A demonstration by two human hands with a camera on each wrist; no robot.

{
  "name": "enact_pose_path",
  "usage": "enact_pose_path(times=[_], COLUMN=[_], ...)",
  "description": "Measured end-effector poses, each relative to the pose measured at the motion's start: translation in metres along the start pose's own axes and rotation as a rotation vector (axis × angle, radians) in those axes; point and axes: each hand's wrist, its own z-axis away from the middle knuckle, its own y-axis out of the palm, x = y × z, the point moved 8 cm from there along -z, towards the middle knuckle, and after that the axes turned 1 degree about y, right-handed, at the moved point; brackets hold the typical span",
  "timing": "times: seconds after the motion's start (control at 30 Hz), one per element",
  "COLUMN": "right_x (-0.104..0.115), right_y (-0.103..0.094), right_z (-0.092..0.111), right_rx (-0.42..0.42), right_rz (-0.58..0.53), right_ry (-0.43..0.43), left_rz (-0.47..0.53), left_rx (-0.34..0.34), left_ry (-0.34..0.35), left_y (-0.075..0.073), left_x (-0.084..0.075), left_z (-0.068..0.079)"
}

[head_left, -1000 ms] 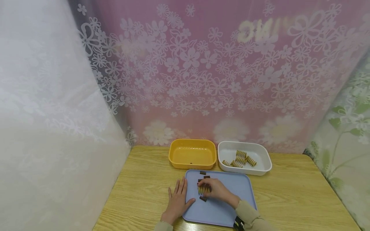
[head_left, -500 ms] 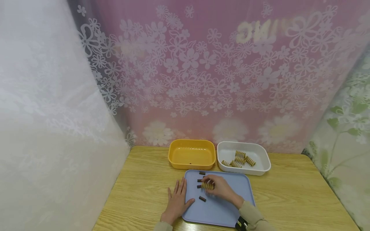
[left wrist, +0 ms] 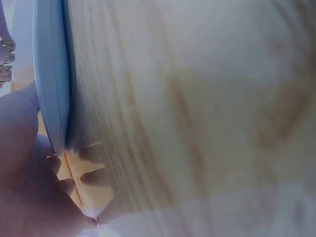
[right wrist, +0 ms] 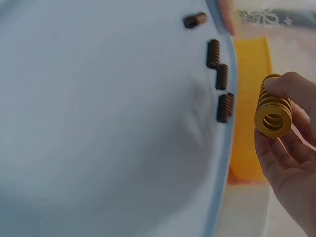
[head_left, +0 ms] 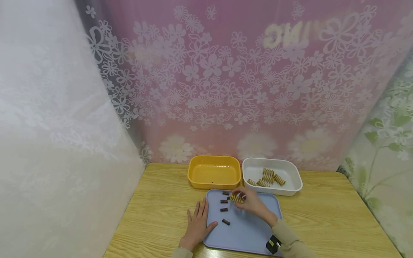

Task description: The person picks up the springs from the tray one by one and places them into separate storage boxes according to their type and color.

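The largest thing is a pink hanging sheet [head_left: 213, 89] with white flower print, well beyond the fingers of the right hand [head_left: 253, 205]. Below these fingers spreads a bench [head_left: 329, 211] with yellowish wood grain. On it, directly under them, lies a pale blue rectangular tray [head_left: 245, 231] with rounded corners. A white rounded box [head_left: 294, 182] is beyond the right fingers and to their right; a glossy deep-yellow rounded box [head_left: 201, 175] is beyond them and to their left.

The left hand [head_left: 196, 225] lies at the tray's left edge, fingers spread and holding nothing, its thumb over the rim. The right fingers are bent narrowly round a golden-yellow metal coil spring [right wrist: 272, 109], with the thumb on its side; they hold it raised above the tray.

Several similar golden coil springs [head_left: 267, 176] lie in the white box, apart from both hands. The smallest are five dark brown coil springs [head_left: 226, 222] on the tray: four left of the right fingers, one near the left thumb.
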Motion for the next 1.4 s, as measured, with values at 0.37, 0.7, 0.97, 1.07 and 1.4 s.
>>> enact_pose_path(times=[0.37, 0.7, 0.97, 1.07, 1.4], right_x=[-0.016, -0.053, -0.078, -0.085, -0.105], right_y=[-0.052, -0.084, -0.081, -0.076, -0.058], right_z=[-0.022, -0.038, -0.047, -0.053, -0.061], right_rx=[-0.159, -0.242, -0.191, -0.172, -0.071], right_rz=[0.068, 0.144, 0.236, 0.255, 0.275], right_ry=[0.055, 0.098, 0.147, 0.147, 0.188], left_rz=[-0.005, 0.006, 0.037, 0.033, -0.012], left_rx=[-0.015, 0.002, -0.053, -0.064, -0.006], left_ry=[0.02, 0.006, 0.052, 0.063, 0.026], left_y=[-0.001, -0.004, -0.006, -0.003, -0.001], left_x=[0.0, 0.001, -0.001, 0.001, 0.003], left_z=[0.0, 0.0, 0.001, 0.002, 0.0])
